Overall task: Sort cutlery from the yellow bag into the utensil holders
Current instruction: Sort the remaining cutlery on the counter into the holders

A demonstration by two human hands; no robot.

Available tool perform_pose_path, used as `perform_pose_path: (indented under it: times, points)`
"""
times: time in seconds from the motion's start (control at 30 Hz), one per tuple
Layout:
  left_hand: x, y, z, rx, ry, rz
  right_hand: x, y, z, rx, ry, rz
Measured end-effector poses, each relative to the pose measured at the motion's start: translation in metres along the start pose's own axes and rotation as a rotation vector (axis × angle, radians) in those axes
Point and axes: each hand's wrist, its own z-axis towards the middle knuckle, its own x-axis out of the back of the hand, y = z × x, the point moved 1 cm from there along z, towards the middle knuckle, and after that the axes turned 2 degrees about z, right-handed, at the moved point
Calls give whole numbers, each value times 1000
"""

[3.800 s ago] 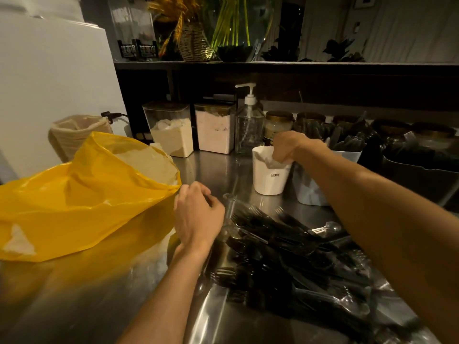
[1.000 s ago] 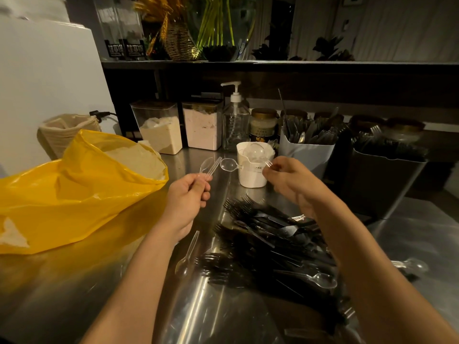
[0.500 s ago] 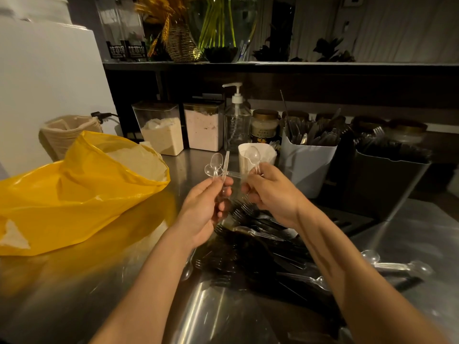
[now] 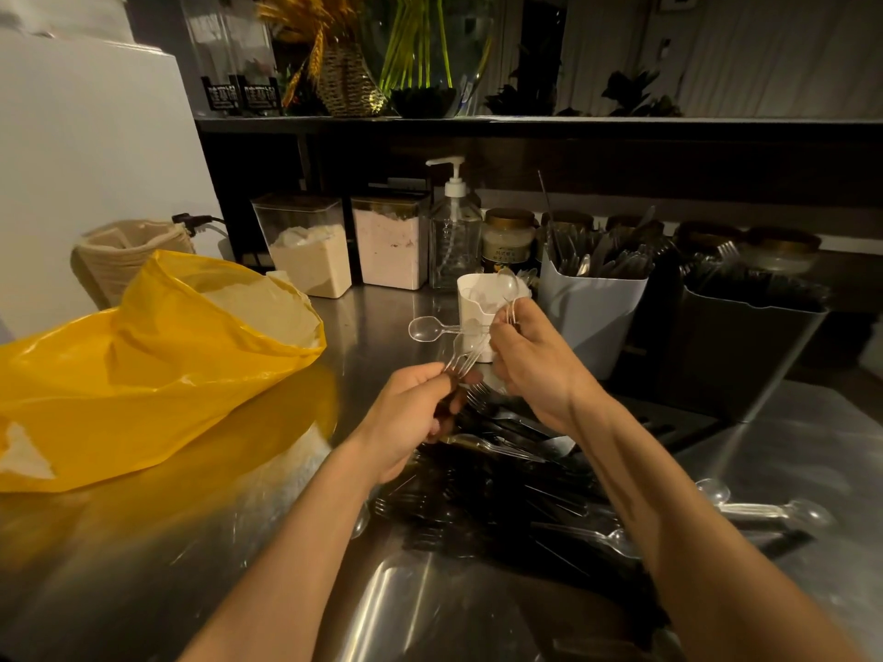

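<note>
The yellow bag (image 4: 143,370) lies open on the steel counter at the left. A pile of black and clear plastic cutlery (image 4: 506,489) sits in front of me. My left hand (image 4: 411,413) pinches a few clear plastic spoons (image 4: 461,353) by their handles. My right hand (image 4: 535,365) grips more clear spoons (image 4: 425,328), one pointing left and one upright, just in front of the white holder (image 4: 478,303). Behind it stand a grey holder (image 4: 587,317) with dark cutlery and a black holder (image 4: 736,346) with black forks.
Two clear canisters of powder (image 4: 310,250), a pump bottle (image 4: 454,226) and jars (image 4: 509,241) line the back of the counter under a dark shelf. A beige basket (image 4: 119,255) stands at the left. Loose clear spoons (image 4: 764,508) lie at the right.
My hands have stayed close together in front of the white holder. The right hand has risen slightly with its spoons, one now pointing left; the left hand's spoons have tilted towards it.
</note>
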Motion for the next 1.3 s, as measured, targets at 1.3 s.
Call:
perform_pose_path:
  times: [1.3]
  points:
    - [2,3,6,-232,341,62,-53,-19,-33,-61,-180,-277]
